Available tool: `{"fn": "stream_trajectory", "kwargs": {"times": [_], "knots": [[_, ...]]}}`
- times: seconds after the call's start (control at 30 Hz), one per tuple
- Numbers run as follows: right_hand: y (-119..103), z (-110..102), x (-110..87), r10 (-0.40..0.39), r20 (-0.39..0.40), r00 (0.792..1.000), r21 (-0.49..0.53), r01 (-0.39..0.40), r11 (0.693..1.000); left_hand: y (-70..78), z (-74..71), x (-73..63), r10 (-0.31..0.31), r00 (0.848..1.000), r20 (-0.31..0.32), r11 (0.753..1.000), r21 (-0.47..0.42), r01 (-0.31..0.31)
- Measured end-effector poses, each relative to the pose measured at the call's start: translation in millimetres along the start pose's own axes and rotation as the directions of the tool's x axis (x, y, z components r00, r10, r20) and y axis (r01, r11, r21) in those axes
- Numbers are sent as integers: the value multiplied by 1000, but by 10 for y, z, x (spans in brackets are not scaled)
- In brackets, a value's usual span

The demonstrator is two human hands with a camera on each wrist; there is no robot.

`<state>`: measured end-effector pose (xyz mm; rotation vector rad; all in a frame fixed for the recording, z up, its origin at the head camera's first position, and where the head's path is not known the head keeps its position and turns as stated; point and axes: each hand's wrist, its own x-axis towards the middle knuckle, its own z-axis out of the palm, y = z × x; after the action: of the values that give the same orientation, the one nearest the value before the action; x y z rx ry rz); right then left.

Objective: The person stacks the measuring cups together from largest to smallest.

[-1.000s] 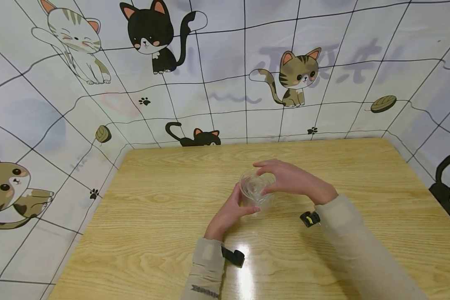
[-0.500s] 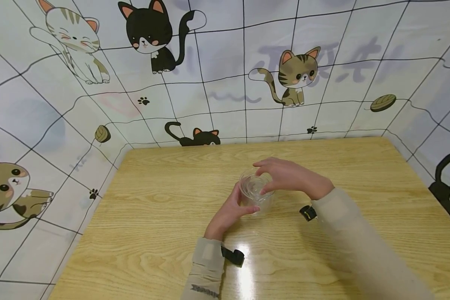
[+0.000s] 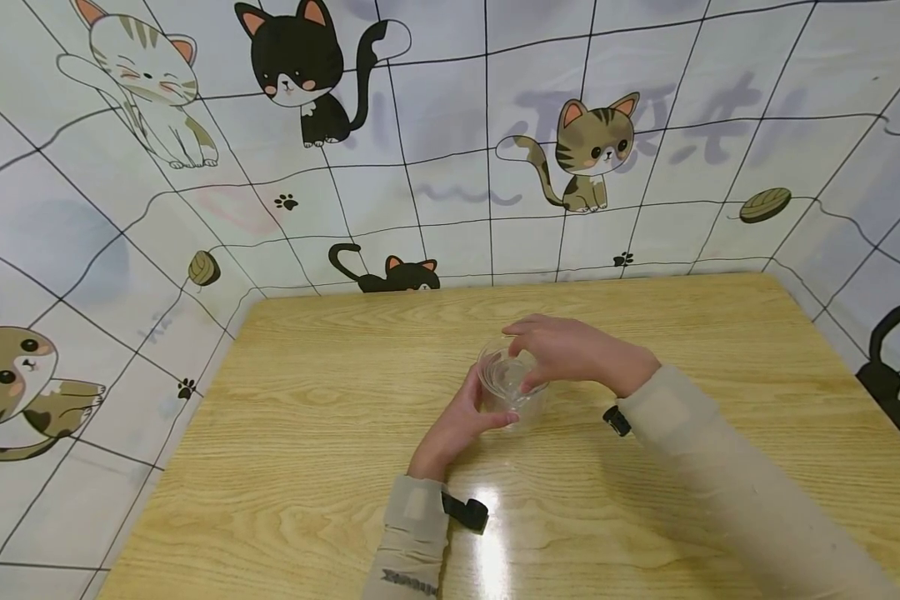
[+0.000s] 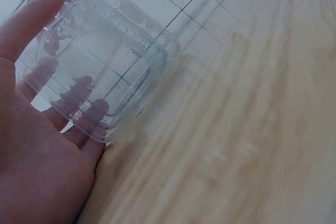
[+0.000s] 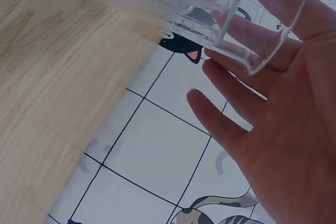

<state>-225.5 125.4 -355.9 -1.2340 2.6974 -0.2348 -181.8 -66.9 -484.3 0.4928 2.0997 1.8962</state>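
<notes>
A clear see-through jar point(image 3: 504, 379) stands on the wooden table between both hands. Its wall carries printed marks in the left wrist view, where the jar's body point(image 4: 123, 64) has rounded corners. My left hand point(image 3: 456, 427) grips the body from the left, thumb in front and fingers spread behind the wall. From above, my right hand point(image 3: 573, 354) holds the round top, with fingers curled over its far side and thumb on its near side. In the right wrist view a clear round rim piece point(image 5: 255, 70) lies within that grasp; whether it is a separate lid I cannot tell.
The light wooden table point(image 3: 322, 417) runs back to a white wall covering point(image 3: 450, 196) printed with cats and grid lines. Similar covering closes in both sides. Black wrist cameras sit on both cuffs, the left camera point(image 3: 467, 512) close to the tabletop.
The right forearm has swung and the right wrist has shifted slightly left and farther back, while its fingers stay on the jar's top. The left hand and jar look nearly still.
</notes>
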Motion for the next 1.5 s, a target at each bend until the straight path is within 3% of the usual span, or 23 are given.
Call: {"fn": "stream_trajectory", "kwargs": {"times": [0.23,0.43,0.6,0.93,1.5], "knots": [[-38,5,20,4,28,1000,-22,-4,1000,27,-4,-1,1,1000,13,1000,-22,0],[-56,16,35,0,32,999,-53,1,999,201,8,-57,-12,1000,23,998,-61,13],[-58,29,45,-13,33,999,-93,16,996,293,20,-100,-21,1000,20,999,-39,22],[-109,-12,46,-7,55,998,-136,15,991,313,19,-113,-31,999,21,999,-32,32],[-183,-53,42,39,95,995,-195,-20,981,286,14,-88,3,1000,27,999,-47,-2]]}}
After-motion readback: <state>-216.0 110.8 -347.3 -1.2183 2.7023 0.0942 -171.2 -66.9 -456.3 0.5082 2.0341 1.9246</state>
